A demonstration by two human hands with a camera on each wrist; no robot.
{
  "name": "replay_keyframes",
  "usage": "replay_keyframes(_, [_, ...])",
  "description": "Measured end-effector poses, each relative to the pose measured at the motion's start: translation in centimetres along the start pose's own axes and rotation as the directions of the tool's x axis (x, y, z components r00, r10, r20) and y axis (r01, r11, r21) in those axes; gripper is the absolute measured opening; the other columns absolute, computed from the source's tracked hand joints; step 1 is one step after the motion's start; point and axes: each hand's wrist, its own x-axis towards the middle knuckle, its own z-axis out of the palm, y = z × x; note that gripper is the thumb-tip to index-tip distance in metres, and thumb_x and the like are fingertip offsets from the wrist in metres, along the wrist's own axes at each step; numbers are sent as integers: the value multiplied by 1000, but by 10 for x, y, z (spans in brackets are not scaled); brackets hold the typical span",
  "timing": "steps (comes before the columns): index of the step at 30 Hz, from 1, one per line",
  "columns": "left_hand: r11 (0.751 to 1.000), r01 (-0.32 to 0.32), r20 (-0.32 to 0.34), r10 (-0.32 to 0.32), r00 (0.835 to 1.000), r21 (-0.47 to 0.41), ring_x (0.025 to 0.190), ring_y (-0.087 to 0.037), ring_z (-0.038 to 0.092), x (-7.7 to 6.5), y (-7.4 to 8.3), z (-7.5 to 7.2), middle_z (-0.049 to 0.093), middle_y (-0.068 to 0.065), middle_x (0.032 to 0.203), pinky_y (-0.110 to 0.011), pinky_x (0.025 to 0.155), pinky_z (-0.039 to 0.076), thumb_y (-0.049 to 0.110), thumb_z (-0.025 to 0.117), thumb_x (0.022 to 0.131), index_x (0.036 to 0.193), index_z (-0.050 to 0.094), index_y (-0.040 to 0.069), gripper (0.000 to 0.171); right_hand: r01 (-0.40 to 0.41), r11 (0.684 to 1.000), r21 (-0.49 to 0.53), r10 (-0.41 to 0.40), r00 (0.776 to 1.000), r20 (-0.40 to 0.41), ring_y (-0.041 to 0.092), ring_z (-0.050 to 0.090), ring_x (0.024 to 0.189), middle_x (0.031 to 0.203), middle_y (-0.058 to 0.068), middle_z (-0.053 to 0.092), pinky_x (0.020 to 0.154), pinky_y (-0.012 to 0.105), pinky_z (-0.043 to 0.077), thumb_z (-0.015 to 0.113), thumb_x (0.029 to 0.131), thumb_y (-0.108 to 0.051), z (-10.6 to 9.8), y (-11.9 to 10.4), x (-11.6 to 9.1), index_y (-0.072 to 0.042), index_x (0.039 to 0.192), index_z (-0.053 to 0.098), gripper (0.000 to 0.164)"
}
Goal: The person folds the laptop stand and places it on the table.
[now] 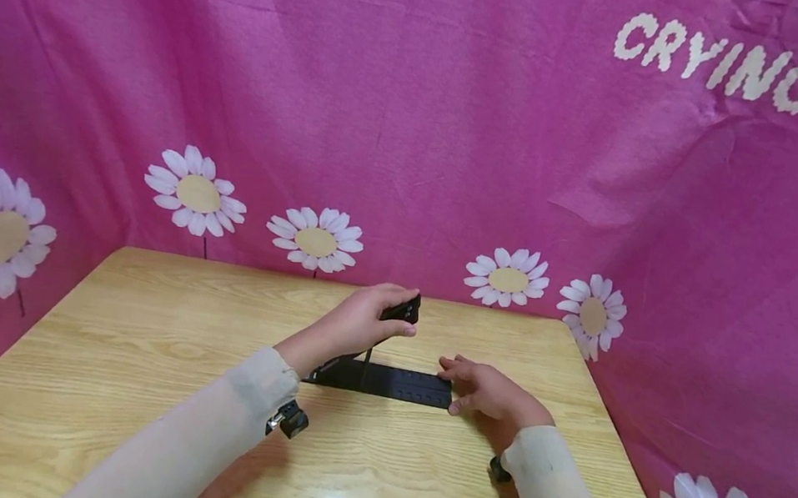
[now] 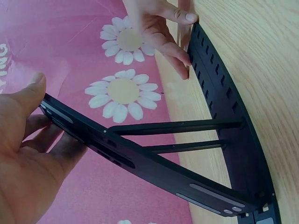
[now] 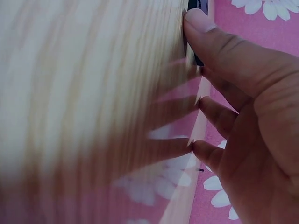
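Observation:
A black folding laptop stand [image 1: 400,385] has its slotted base flat on the table, while its upper plate [image 2: 149,161] slants up from one end. Two thin struts [image 2: 180,126] run between plate and base. My left hand [image 1: 359,321] grips the raised end of the upper plate, thumb on one side and fingers on the other. At the base's right end, my right hand [image 1: 498,394] holds the edges between thumb and fingers. In the right wrist view only a small dark part of the stand [image 3: 199,56] shows beside the thumb; the rest is hidden.
The wooden table [image 1: 153,334] has a glossy surface with reflections. Behind it and along both sides hangs a pink cloth [image 1: 413,141] printed with white daisies and lettering. A small black camera [image 1: 292,419] sits on the left wrist.

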Motion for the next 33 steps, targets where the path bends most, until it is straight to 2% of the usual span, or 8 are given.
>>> replay_keyframes(8, [999, -17, 21, 17, 1000, -30, 136, -23, 52, -2, -4, -1, 48, -3, 156, -44, 111, 47, 37, 69, 98, 156, 44, 25, 65, 45, 994, -98, -48, 998, -27, 28, 15, 158, 164, -5, 37, 126, 58, 15, 83, 85, -14, 3, 0, -2, -22, 133, 69, 51])
replay_keyframes(13, [999, -10, 21, 10, 1000, -32, 144, -22, 46, -4, -8, -1, 45, -2, 160, -44, 115, 44, 36, 70, 98, 156, 45, 28, 64, 71, 994, -82, -74, 996, -39, 32, 15, 158, 164, 1, 39, 126, 59, 13, 86, 82, -14, 7, 2, -3, -16, 129, 71, 50])
replay_keyframes(20, [998, -17, 16, 18, 1000, -60, 147, -18, 42, -5, -10, 0, 45, 4, 159, -43, 117, 41, 37, 70, 97, 154, 47, 28, 63, 62, 996, -64, -66, 996, -65, 30, 14, 158, 164, -1, 39, 126, 61, 9, 86, 81, -15, 12, 4, -6, -19, 127, 71, 48])
replay_keyframes(26, [999, -18, 21, 19, 1000, -34, 148, -17, 40, -8, -8, 0, 45, 7, 159, -43, 119, 38, 34, 70, 98, 154, 47, 29, 61, 49, 996, -80, -55, 996, -76, 29, 16, 158, 163, -2, 40, 126, 59, 11, 87, 80, -18, 15, -1, -11, -20, 124, 72, 47])
replay_keyframes(33, [997, -74, 3, 74, 997, -27, 146, -20, 43, -11, -5, 0, 47, 0, 158, -42, 118, 39, 27, 70, 99, 154, 47, 23, 60, 39, 994, -101, -49, 994, -96, 29, 18, 158, 162, -3, 41, 126, 58, 15, 88, 80, -21, 17, -3, -16, -22, 124, 72, 47])
